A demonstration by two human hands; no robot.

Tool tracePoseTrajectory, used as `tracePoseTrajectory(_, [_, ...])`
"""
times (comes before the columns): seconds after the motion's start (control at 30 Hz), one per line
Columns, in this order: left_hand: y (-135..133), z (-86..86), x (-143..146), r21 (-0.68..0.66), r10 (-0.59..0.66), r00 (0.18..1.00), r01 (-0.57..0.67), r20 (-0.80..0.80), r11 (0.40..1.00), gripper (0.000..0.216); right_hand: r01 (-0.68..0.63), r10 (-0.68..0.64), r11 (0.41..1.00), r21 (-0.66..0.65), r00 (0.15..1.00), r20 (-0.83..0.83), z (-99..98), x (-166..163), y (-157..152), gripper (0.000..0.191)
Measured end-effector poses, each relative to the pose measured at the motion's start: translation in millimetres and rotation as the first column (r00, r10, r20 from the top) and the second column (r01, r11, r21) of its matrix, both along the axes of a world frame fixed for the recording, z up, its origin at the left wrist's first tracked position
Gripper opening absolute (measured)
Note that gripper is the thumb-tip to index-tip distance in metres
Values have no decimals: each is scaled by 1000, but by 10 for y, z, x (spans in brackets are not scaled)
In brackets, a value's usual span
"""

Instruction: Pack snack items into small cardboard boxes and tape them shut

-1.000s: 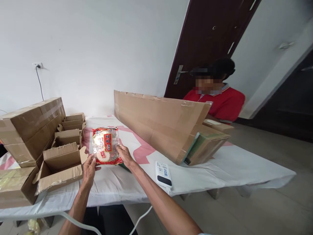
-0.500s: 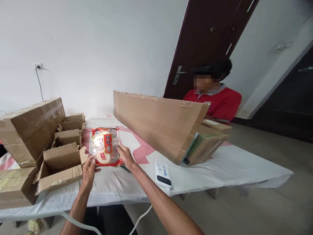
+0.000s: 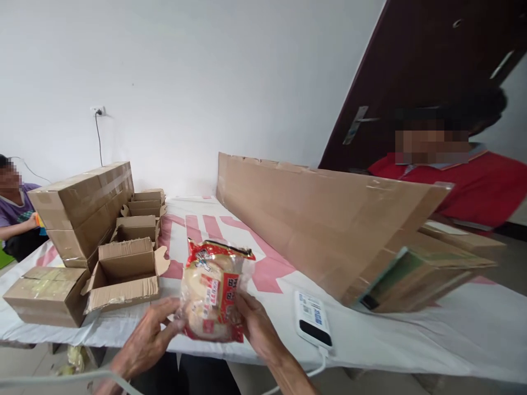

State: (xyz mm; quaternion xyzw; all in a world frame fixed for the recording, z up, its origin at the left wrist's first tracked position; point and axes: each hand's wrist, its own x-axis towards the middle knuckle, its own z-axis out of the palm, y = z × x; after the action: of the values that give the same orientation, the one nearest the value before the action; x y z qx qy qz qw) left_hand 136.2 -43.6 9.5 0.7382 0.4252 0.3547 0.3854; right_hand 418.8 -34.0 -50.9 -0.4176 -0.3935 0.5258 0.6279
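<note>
A red and clear plastic bag of rice crackers (image 3: 216, 293) is held up over the front edge of the table, its printed face toward me. My left hand (image 3: 150, 334) pinches the bag's lower left side between thumb and fingers. On the opposite side, my right hand (image 3: 253, 323) grips the edge, the thumb lying over the front and the other fingers hidden behind. Pale round crackers show through the clear film. Left of the bag stands an open cardboard box (image 3: 127, 271), its flaps spread, nearest of a row of open boxes.
A long cardboard panel (image 3: 313, 219) stands across the table, with a carton (image 3: 432, 280) beyond its near end. A white power bank (image 3: 313, 318) with a cable lies at right. Closed cartons (image 3: 86, 206) stand at left. One person sits on each side.
Both hands have brought the bag nearer to me and tilted it. My view has turned left, so a second person now shows at the far left.
</note>
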Motion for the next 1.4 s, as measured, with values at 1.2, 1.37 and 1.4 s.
tracePoseTrajectory(1.2, [753,610,-894,272,328,842,-226,-427,935,43,561,-553,818,-130,828,93,-615,450,1183,64])
tracePoseTrajectory(1.37, [1521,415,-1323,48,419,817,-437,-396,898,51,486,-475,869,-94,872,121,-718,199,1278,66])
tracePoseTrajectory(1.4, [1612,303,-1356,-32,402,831,-447,-384,894,54,463,-449,881,-96,883,137,-725,159,1279,65])
